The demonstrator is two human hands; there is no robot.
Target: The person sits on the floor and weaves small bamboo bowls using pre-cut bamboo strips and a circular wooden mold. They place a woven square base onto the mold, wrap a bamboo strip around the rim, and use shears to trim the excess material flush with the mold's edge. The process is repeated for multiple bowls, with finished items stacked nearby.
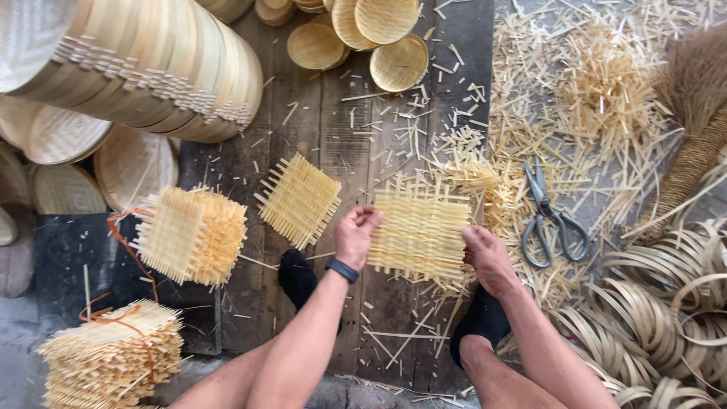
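Note:
A square woven bamboo mat [419,231] lies on the dark wooden boards [356,151] between my two hands. My left hand [354,235], with a dark band on its wrist, grips the mat's left edge. At the mat's right edge my right hand [487,257] holds on with its fingers curled. A second woven square [300,199] lies loose just left of my left hand. My feet in black socks [297,278] rest on the boards below the mat.
Metal scissors [550,216] lie right of the mat among bamboo offcuts [598,91]. Stacks of woven squares [191,235] and a tied bundle [113,356] sit at left. Round baskets [151,68] stack up top left; coiled bamboo hoops [666,310] and a broom [693,151] are at right.

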